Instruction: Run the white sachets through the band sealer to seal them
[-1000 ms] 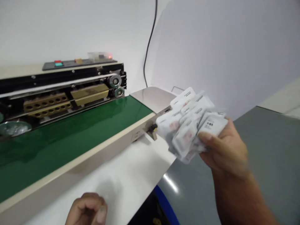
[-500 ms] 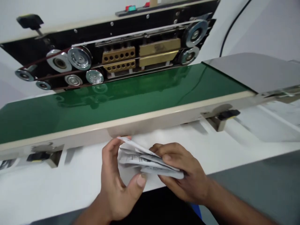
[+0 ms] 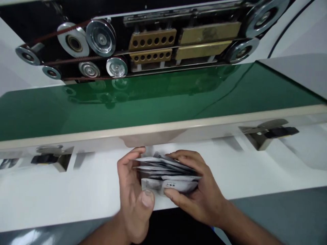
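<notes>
A stack of small flat white printed packets [image 3: 176, 178] is held between my hands above the white surface, its layers fanned slightly apart at the left. My right hand [image 3: 201, 187] grips the right end, with the thumb across the nearest packet and the fingers over the far side. Curved around the left end is my left hand [image 3: 135, 194]; its fingers reach the far left corner and its thumb is at the near left edge. The palm sides of the packets in my right hand are hidden.
Beyond my hands runs a green conveyor belt [image 3: 158, 105] with a pale raised edge. Behind it stands a sealing machine with exposed pulleys [image 3: 100, 38] and brass blocks [image 3: 209, 34]. Black knobs [image 3: 44, 159] on brackets jut out below the belt. A white table [image 3: 97, 194] lies beneath.
The view has moved closer to the machine. The packets have been turned more level and squared, and my right thumb now lies across the nearest one.
</notes>
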Action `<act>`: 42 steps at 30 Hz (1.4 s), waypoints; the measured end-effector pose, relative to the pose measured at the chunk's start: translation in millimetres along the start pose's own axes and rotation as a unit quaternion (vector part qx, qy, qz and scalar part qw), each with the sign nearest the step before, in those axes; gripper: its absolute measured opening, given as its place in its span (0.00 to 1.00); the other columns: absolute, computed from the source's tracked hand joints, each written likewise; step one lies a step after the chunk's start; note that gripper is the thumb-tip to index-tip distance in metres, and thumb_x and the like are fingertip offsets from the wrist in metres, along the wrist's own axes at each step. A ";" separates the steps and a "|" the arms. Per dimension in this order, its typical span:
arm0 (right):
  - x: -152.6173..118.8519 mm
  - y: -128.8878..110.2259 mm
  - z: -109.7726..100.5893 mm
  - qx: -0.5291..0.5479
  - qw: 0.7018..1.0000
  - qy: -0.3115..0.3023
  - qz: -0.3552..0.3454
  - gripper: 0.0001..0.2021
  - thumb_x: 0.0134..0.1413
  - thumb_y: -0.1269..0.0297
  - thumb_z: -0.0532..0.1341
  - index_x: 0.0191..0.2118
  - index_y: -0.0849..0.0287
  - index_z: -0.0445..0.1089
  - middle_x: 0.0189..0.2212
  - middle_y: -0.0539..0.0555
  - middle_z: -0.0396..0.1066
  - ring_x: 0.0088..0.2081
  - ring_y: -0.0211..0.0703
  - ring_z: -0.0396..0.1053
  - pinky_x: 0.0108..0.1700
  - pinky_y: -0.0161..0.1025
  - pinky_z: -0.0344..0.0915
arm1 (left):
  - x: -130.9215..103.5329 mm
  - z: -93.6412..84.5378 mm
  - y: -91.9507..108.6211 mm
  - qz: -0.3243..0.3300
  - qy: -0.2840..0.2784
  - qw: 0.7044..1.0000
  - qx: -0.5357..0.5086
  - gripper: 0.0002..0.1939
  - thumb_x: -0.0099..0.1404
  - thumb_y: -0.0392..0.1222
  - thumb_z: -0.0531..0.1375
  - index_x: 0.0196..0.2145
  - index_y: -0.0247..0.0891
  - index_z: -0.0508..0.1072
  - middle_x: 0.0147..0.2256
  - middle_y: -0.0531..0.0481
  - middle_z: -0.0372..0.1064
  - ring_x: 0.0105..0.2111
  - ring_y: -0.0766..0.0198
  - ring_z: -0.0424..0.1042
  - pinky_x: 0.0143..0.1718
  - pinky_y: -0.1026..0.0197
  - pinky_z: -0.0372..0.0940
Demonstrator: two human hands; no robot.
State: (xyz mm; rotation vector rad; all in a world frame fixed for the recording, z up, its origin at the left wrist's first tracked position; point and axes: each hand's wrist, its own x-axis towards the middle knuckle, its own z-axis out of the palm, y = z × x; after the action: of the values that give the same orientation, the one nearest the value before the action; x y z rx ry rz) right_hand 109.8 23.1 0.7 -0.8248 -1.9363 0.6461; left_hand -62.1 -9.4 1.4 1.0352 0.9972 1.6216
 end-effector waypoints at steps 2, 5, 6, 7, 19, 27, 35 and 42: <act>-3.0 0.8 4.5 0.006 1.000 -0.005 -0.011 0.43 0.49 0.74 0.68 0.68 0.49 0.52 0.56 0.58 0.61 0.58 0.51 0.62 0.59 0.47 0.65 | -1.3 -2.5 1.0 0.017 -0.029 0.997 0.071 0.25 0.68 0.58 0.56 0.57 0.45 0.60 0.60 0.41 0.54 0.62 0.46 0.54 0.59 0.44 0.54; -5.7 0.0 8.9 0.013 0.999 -0.013 -0.026 0.47 0.50 0.77 0.67 0.72 0.46 0.47 0.57 0.57 0.61 0.59 0.50 0.62 0.60 0.48 0.66 | -2.0 -6.9 3.0 0.028 -0.083 0.984 0.152 0.23 0.69 0.55 0.54 0.58 0.44 0.61 0.61 0.40 0.53 0.65 0.45 0.50 0.63 0.42 0.49; -6.4 -1.0 9.5 0.014 0.999 -0.013 -0.029 0.48 0.50 0.77 0.67 0.72 0.45 0.46 0.57 0.57 0.60 0.59 0.50 0.62 0.59 0.49 0.67 | -2.1 -6.6 4.1 0.023 -0.091 0.984 0.151 0.24 0.69 0.56 0.55 0.58 0.44 0.61 0.61 0.41 0.53 0.64 0.46 0.52 0.63 0.44 0.50; -7.0 -2.3 9.7 0.014 0.999 -0.011 -0.031 0.49 0.51 0.77 0.67 0.73 0.44 0.45 0.58 0.57 0.61 0.59 0.51 0.63 0.59 0.49 0.68 | -2.1 -4.8 5.5 0.011 -0.094 0.987 0.131 0.24 0.69 0.56 0.55 0.58 0.46 0.62 0.61 0.42 0.53 0.63 0.48 0.54 0.62 0.47 0.54; 4.0 1.2 -1.5 -0.027 0.991 -0.102 -0.079 0.44 0.58 0.69 0.64 0.74 0.46 0.41 0.63 0.64 0.55 0.63 0.59 0.60 0.57 0.56 0.69 | -2.2 -10.0 4.2 0.036 -0.095 0.979 0.177 0.28 0.68 0.61 0.52 0.60 0.44 0.64 0.62 0.40 0.54 0.63 0.43 0.54 0.61 0.42 0.54; 1.7 0.5 8.6 0.058 0.996 -0.065 -0.029 0.49 0.57 0.67 0.67 0.74 0.51 0.34 0.64 0.65 0.48 0.66 0.61 0.49 0.64 0.62 0.57 | -1.8 5.5 14.8 -0.094 -0.075 0.990 -0.074 0.30 0.66 0.63 0.56 0.63 0.53 0.59 0.62 0.48 0.59 0.64 0.49 0.57 0.56 0.52 0.66; 3.3 -3.6 8.9 0.074 0.997 -0.022 0.009 0.40 0.49 0.72 0.69 0.67 0.50 0.54 0.56 0.58 0.63 0.57 0.51 0.65 0.59 0.47 0.67 | 3.0 3.4 20.9 -0.094 -0.169 0.980 -0.048 0.33 0.68 0.54 0.59 0.64 0.52 0.47 0.58 0.42 0.60 0.52 0.51 0.70 0.51 0.47 0.70; 11.1 -28.2 -24.6 0.285 0.916 -0.111 0.260 0.38 0.44 0.73 0.73 0.60 0.45 0.60 0.40 0.52 0.76 0.34 0.46 0.79 0.32 0.37 0.77 | 14.6 -14.1 23.7 -0.270 -0.101 0.950 -0.121 0.26 0.60 0.59 0.65 0.51 0.47 0.66 0.45 0.49 0.65 0.39 0.61 0.69 0.36 0.60 0.65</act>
State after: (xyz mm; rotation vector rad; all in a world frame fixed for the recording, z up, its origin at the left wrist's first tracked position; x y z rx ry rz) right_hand 119.4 16.1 37.9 -0.9098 -1.5683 1.5963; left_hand -84.9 -2.8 21.7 0.6674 0.8265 1.1252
